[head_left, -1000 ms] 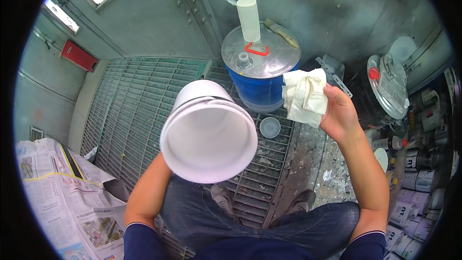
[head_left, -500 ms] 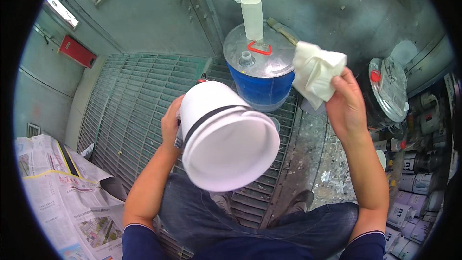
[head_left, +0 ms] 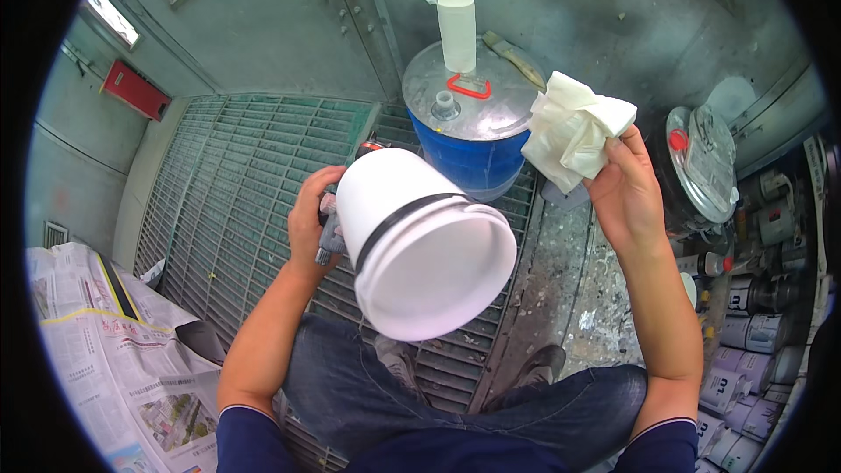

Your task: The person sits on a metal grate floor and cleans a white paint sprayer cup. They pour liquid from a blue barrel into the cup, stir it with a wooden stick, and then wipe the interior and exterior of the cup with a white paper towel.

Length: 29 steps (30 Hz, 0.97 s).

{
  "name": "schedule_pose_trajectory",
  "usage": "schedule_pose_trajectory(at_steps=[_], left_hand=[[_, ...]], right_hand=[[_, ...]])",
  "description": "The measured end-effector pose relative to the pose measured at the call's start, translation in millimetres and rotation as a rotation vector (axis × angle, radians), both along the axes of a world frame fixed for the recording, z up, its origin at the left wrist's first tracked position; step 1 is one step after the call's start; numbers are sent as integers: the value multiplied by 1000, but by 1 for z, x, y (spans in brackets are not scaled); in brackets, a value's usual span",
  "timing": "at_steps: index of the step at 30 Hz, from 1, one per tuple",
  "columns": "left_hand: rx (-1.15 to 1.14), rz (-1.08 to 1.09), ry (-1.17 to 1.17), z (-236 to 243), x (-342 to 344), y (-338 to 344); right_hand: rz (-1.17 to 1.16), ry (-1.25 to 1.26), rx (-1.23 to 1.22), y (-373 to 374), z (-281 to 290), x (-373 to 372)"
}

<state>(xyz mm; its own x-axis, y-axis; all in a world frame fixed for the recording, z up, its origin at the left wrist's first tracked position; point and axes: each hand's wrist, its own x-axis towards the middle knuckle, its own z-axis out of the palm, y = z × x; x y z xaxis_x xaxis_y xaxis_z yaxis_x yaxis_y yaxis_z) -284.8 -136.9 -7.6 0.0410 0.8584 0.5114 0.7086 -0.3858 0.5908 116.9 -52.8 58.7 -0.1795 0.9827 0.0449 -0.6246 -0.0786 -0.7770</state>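
Note:
In my left hand [head_left: 308, 215] is a spray gun, mostly hidden behind its large white cup [head_left: 394, 188]. My fingers are closed round the gun; a ridged grey knob [head_left: 329, 243] shows beside them and a red-orange part [head_left: 372, 148] at the far side. The cup has a black band and lies tilted, its broad round pale end [head_left: 438, 271] turned toward me. Raised at the right, my right hand [head_left: 626, 188] pinches a crumpled white paper towel [head_left: 578, 127] between thumb and fingers, apart from the cup.
Ahead stands a blue drum [head_left: 473, 158] bearing a white paper roll [head_left: 457, 33], a red handle and a brush [head_left: 515, 59]. A dark lidded drum [head_left: 705, 171] and several paint cans [head_left: 753, 333] line the right. Newspaper [head_left: 96, 359] lies at left, beside floor grating [head_left: 228, 175].
The spray gun and its cup have shifted slightly right and turned, showing more of the grey knob. The paper towel has moved a little and looks more spread.

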Motion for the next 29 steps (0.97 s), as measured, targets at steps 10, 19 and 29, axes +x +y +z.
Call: schedule_pose_trajectory(at_steps=[10, 19, 29], left_hand=[[-467, -93, -1009, 82, 46, -12], [-923, -267, -1682, 68, 54, -32], [-1030, -647, -1819, 59, 59, -35]], right_hand=[[269, 351, -85, 81, 17, -45], [435, 454, -217, 51, -12, -84], [543, 611, -356, 32, -58, -113]])
